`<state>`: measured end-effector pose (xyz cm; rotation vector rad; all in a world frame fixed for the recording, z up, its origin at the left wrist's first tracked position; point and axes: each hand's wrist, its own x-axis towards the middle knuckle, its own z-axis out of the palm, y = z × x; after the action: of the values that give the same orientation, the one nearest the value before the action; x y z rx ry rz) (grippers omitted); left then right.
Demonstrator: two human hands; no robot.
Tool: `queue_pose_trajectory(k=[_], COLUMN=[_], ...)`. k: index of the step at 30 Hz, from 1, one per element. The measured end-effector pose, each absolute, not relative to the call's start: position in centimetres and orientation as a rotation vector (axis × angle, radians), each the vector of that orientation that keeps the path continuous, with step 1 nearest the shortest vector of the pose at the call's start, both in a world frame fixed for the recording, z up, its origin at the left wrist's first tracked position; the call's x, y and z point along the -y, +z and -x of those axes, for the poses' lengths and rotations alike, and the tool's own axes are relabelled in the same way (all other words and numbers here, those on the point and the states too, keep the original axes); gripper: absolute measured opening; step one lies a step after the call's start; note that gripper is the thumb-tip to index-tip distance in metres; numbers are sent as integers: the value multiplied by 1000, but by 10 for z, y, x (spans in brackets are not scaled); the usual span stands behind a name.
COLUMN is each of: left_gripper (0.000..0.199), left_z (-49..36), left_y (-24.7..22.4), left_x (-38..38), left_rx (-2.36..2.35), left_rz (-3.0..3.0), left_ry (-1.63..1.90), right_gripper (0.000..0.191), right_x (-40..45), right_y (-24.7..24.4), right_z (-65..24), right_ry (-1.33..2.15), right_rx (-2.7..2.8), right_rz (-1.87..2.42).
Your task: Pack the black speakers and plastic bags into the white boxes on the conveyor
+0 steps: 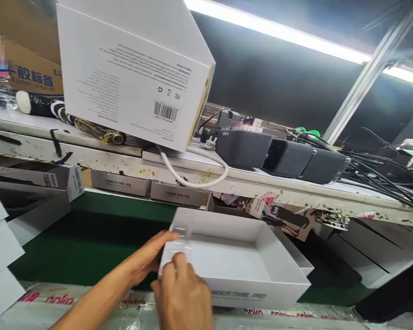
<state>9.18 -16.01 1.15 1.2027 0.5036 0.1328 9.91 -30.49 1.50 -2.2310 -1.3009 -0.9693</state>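
Observation:
An open white box (pixel 234 256) with "THUNDER TRAIL PRO" printed on its near side sits tilted over the green surface, its inside bare. At its left end, my left hand (pixel 151 254) grips the wall, with the thumb on the rim. My right hand (pixel 184 293) is closed at the near left corner, its fingers curled over the rim. A small clear plastic piece (pixel 181 238) lies against the left wall between both hands; which hand holds it is unclear.
A shelf edge (pixel 117 160) crosses above, carrying a large white printed box (pixel 134 78), dark grey cases (pixel 244 149) and black cables (pixel 382 169). Grey boxes (pixel 120 183) stand beneath it. White panels (pixel 0 256) are at left, a green belt (pixel 89 238) in the middle.

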Motion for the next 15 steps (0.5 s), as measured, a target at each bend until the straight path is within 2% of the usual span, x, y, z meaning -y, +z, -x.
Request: queue_pose_trajectory(k=[4, 8, 9, 12, 15], left_gripper=[63, 65, 63, 61, 60], left_z=[-34, 16, 25, 37, 34], left_y=[15, 7, 2, -12, -19], left_x=[111, 59, 48, 26, 17], left_rx=[-651, -859, -882, -922, -967], left_rz=[-987, -909, -932, -1081, -1174], left_ry=[116, 218, 270, 398, 431], right_gripper=[49, 10, 8, 20, 52], right_x=[284, 309, 319, 347, 370], right_y=[11, 38, 46, 61, 54], right_z=[-73, -118, -140, -209, -264], right_ry=[-889, -930, -967, -1153, -1185], right_rx=[1352, 1398, 1420, 1253, 978], right_rz=[1908, 1686, 1724, 2147, 2640])
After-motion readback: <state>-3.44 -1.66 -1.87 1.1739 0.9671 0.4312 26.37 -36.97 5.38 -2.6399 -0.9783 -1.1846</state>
